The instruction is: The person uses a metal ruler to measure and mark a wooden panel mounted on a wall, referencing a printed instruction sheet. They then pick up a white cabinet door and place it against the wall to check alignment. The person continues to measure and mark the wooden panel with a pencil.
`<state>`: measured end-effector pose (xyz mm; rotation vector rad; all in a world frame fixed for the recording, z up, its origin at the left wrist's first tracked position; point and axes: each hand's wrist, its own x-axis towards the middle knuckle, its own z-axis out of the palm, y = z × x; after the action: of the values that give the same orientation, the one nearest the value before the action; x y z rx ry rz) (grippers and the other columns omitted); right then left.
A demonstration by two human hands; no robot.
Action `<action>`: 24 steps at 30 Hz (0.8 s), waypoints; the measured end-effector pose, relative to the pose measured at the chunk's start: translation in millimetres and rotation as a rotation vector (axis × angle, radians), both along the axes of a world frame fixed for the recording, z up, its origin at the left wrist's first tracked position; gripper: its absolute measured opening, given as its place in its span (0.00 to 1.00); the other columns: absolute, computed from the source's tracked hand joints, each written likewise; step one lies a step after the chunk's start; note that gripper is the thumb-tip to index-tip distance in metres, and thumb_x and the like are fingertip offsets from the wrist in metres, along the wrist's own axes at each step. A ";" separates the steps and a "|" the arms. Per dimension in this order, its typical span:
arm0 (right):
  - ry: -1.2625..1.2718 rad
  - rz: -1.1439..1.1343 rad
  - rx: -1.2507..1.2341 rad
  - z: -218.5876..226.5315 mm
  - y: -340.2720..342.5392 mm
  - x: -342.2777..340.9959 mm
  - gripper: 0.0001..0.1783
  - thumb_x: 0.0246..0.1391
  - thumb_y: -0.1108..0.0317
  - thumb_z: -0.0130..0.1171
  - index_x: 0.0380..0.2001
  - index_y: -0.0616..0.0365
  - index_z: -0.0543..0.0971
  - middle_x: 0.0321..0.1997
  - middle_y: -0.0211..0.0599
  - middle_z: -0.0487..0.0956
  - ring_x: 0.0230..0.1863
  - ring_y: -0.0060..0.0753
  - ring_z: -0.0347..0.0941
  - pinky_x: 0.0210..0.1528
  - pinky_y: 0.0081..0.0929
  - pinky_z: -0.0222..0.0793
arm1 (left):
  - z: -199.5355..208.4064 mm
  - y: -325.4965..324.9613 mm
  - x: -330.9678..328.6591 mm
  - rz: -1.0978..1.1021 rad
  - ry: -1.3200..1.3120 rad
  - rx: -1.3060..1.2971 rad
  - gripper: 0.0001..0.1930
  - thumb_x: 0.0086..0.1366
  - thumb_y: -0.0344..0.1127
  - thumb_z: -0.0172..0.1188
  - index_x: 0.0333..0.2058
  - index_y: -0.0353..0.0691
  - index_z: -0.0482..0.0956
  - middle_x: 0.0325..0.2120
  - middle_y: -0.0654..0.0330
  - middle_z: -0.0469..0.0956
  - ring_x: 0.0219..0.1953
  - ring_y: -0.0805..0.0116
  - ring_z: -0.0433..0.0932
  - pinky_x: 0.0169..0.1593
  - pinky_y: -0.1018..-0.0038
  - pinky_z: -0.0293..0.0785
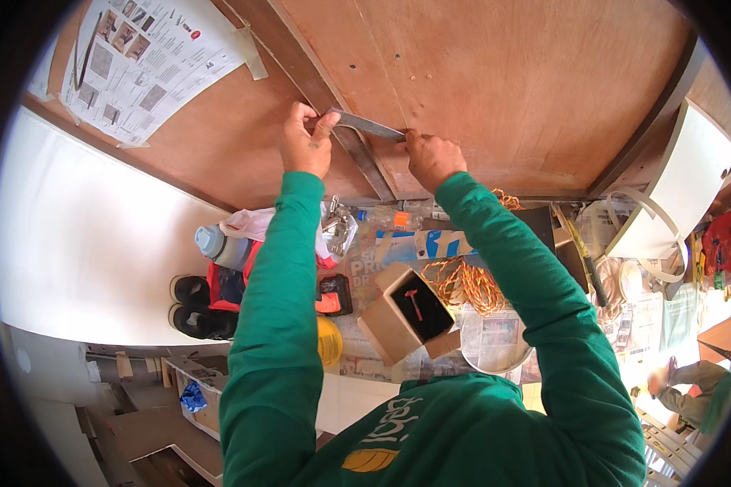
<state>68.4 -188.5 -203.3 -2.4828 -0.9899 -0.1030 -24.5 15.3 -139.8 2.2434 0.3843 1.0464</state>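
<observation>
My left hand (307,142) pinches one end of a flat grey metal strip (370,126) between thumb and fingers. Around the strip's other end, my right hand (434,161) is closed in a fist that hides that end. The strip slants down to the right across a wooden batten (364,162), in front of a brown plywood panel (512,89). Whether its edge touches the wood, I cannot tell. A printed sheet (158,65) is taped up left of my left hand.
Below my arms lie a coil of orange rope (473,286), an opened cardboard box (386,337), a blue-lidded bottle (222,243) and black shoes (196,318). A white curved panel (670,183) leans at the right. Another person (694,394) is at the lower right.
</observation>
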 end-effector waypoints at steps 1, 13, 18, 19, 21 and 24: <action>-0.005 0.002 0.000 0.6 -1.9 -0.5 0.19 0.69 0.50 0.49 0.47 0.53 0.77 0.37 0.45 0.85 0.38 0.51 0.84 0.40 0.48 0.80 | -2.1 -4.5 -0.1 0.015 -0.032 0.023 0.23 0.59 0.47 0.75 0.33 0.37 0.71 0.25 0.58 0.75 0.30 0.65 0.74 0.37 0.65 0.73; 0.137 -0.072 0.065 -12.1 7.9 -17.7 0.18 0.68 0.51 0.52 0.43 0.55 0.77 0.35 0.47 0.86 0.38 0.54 0.84 0.39 0.48 0.81 | -5.7 -1.2 -3.7 -0.099 -0.021 -0.049 0.18 0.63 0.35 0.73 0.32 0.38 0.68 0.24 0.64 0.76 0.27 0.77 0.75 0.31 0.77 0.73; 0.221 -0.098 0.118 -34.5 25.1 -20.2 0.19 0.68 0.50 0.52 0.44 0.55 0.74 0.36 0.49 0.86 0.39 0.57 0.84 0.40 0.50 0.80 | 0.3 -6.5 1.7 -0.090 -0.019 0.016 0.24 0.60 0.48 0.74 0.29 0.36 0.69 0.18 0.57 0.72 0.22 0.64 0.72 0.30 0.66 0.70; 0.225 -0.092 0.121 -40.2 27.3 -20.0 0.19 0.68 0.50 0.52 0.45 0.55 0.74 0.37 0.49 0.85 0.40 0.57 0.84 0.41 0.50 0.80 | -2.0 -4.1 3.2 -0.078 0.003 0.032 0.25 0.59 0.49 0.74 0.29 0.36 0.69 0.19 0.56 0.73 0.22 0.62 0.73 0.30 0.65 0.71; 0.222 -0.067 0.137 -38.6 31.5 -21.1 0.19 0.68 0.49 0.52 0.45 0.55 0.73 0.40 0.50 0.85 0.42 0.56 0.84 0.42 0.50 0.80 | -6.6 10.0 -0.6 -0.041 0.033 0.075 0.26 0.59 0.52 0.73 0.29 0.36 0.69 0.20 0.55 0.74 0.24 0.58 0.74 0.31 0.63 0.72; 0.175 0.005 0.067 -17.5 20.6 -16.0 0.18 0.67 0.51 0.51 0.47 0.53 0.77 0.44 0.47 0.85 0.44 0.54 0.83 0.44 0.49 0.80 | -12.6 18.0 -3.6 0.022 0.043 0.093 0.25 0.58 0.50 0.74 0.32 0.35 0.71 0.23 0.52 0.77 0.29 0.55 0.76 0.37 0.60 0.73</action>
<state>52.4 -167.9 -220.8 -2.3818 -0.9048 0.0799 -28.1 33.4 -152.4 2.3529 0.3867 1.0484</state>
